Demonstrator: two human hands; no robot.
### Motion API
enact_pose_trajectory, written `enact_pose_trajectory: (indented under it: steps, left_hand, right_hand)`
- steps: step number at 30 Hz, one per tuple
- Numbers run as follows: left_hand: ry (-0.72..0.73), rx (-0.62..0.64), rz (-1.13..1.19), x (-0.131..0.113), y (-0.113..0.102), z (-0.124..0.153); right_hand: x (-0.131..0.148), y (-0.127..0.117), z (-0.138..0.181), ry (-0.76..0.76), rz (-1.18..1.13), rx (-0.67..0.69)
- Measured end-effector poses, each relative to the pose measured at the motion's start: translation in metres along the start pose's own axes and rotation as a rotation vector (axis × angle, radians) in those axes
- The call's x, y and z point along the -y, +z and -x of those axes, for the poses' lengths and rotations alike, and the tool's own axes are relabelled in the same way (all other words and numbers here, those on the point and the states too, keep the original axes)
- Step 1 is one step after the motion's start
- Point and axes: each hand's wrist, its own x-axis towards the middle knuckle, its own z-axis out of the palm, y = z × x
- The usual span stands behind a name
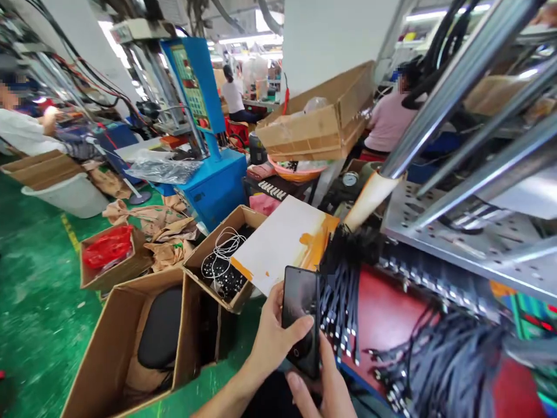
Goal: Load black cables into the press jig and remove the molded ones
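Observation:
My left hand [272, 339] grips a black phone [300, 319] with a dark screen, thumb lying across its lower face. From below, my right hand [324, 392] comes up and its fingers touch the phone's bottom edge. Just right of the phone, a bundle of black cables [342, 302] with metal plugs hangs over the edge of a red work surface [385, 316]. More black cables [448, 368] lie in a heap at the lower right.
Open cardboard boxes [130, 342] stand on the green floor, one holding white and black cables [224, 264]. A white board [281, 241] leans beside them. A blue machine [209, 145] stands behind. Steel rods [461, 81] and a perforated plate [435, 232] rise at right. Other people sit at far benches.

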Motion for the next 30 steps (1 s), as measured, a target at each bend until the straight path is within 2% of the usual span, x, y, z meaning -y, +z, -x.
enact_pose_trajectory:
  steps: [3, 5, 9, 15, 20, 30]
  left_hand:
    - [-0.054, 0.024, 0.114, 0.001, 0.012, 0.011]
    - [-0.129, 0.051, 0.186, -0.001, 0.016, 0.019]
    - [-0.197, 0.104, 0.215, -0.008, 0.024, 0.032]
    - [-0.277, 0.131, 0.230, -0.013, 0.032, 0.042]
    - [-0.255, 0.148, 0.212, -0.012, 0.031, 0.050]
    - [-0.206, 0.095, 0.147, -0.009, 0.028, 0.059]
  right_hand:
    - [-0.002, 0.003, 0.011, 0.004, 0.000, -0.173]
    - [0.004, -0.001, 0.016, 0.030, -0.073, -0.211]
    - [0.021, -0.010, 0.024, 0.087, -0.220, -0.196]
    - [0.034, -0.016, 0.037, 0.096, -0.279, -0.241]
    - [0.025, -0.019, 0.047, 0.065, -0.304, -0.211]
    - [0.005, -0.019, 0.060, 0.002, -0.458, -0.201]
